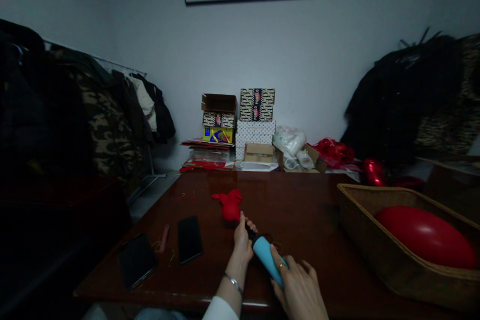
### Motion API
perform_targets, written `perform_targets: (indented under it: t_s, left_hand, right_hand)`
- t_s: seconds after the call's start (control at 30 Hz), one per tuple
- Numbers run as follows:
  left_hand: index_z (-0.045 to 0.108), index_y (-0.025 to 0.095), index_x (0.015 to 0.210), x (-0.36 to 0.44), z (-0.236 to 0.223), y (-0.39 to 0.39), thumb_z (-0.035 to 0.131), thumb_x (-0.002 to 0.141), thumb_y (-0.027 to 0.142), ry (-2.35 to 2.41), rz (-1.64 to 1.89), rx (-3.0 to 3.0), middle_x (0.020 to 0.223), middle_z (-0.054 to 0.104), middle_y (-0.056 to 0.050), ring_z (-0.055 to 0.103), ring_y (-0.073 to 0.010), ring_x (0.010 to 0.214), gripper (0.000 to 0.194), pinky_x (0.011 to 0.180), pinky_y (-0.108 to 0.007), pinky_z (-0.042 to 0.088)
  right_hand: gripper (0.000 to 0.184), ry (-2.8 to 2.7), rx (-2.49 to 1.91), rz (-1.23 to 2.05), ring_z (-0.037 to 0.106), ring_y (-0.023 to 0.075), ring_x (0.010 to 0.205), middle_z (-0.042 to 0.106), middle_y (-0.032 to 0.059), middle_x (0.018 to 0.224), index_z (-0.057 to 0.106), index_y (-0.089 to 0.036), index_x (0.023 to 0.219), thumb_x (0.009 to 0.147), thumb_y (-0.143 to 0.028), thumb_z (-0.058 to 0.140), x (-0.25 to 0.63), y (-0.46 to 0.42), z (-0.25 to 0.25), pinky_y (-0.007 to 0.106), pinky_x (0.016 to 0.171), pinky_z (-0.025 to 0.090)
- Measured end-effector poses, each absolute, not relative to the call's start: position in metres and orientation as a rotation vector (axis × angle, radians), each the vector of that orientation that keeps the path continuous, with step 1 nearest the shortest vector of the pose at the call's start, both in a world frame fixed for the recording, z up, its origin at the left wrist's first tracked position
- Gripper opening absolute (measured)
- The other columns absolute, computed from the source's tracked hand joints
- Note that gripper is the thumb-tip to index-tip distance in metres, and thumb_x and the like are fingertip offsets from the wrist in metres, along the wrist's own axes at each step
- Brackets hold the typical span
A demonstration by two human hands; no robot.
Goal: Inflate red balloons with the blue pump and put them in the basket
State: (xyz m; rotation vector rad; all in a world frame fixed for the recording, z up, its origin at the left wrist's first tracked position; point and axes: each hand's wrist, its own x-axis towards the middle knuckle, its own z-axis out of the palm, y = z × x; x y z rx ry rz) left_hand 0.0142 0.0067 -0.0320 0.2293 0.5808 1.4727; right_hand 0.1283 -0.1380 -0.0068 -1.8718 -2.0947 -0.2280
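A blue hand balloon pump [268, 259] slants over the table in front of me. My right hand [300, 280], with a ring on one finger, wraps round its near end. At the far end, my left hand [244, 240] closes round the black nozzle, thumb pointing forward. A small, partly filled red balloon [230, 208] with bumpy lobes sticks out just beyond that thumb. The balloon's neck is hidden by my fingers, so how it meets the nozzle cannot be seen.
A wicker basket [352, 225] holding a big red balloon [425, 235] stands at right. On the left of the brown table [292, 200] lie a black phone [189, 239], a dark flat device [137, 261] and a reddish stick [164, 238]. Boxes [257, 105] are stacked behind.
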Motion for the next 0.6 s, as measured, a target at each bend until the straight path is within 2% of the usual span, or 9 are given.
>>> perform_targets:
  t_s: [0.13,0.33,0.6]
  left_hand:
    - [0.046,0.016,0.074,0.013,-0.034,0.006,0.066,0.07,0.048,0.654,1.447,0.211,0.056,0.044,0.004,0.043,-0.0057,0.044,0.038,0.041,-0.017,0.039]
    - [0.043,0.016,0.071,0.01,-0.03,0.013,0.062,0.075,0.046,0.662,1.425,0.162,0.051,0.036,0.007,0.031,-0.002,0.036,0.036,0.032,-0.012,0.024]
    - [0.042,0.017,0.07,0.013,-0.026,0.018,0.061,0.077,0.045,0.671,1.457,0.177,0.051,0.034,0.008,0.029,-0.0016,0.035,0.035,0.03,-0.011,0.02]
  right_hand:
    - [0.06,-2.108,-1.845,-0.229,0.061,0.0205,0.082,0.062,0.0045,0.098,0.038,-0.031,0.133,0.076,-0.016,0.047,0.129,-0.138,-0.014,0.045,0.087,0.033]
    - [0.057,-2.087,-1.883,-0.243,0.06,0.0214,0.085,0.062,0.0046,0.097,0.042,-0.033,0.129,0.075,-0.015,0.048,0.124,-0.14,-0.014,0.048,0.089,0.03]
    - [0.067,-2.102,-1.73,-0.289,0.061,0.0211,0.085,0.062,0.0041,0.1,0.021,-0.034,0.139,0.078,-0.021,0.046,0.14,-0.14,-0.035,0.046,0.087,0.032]
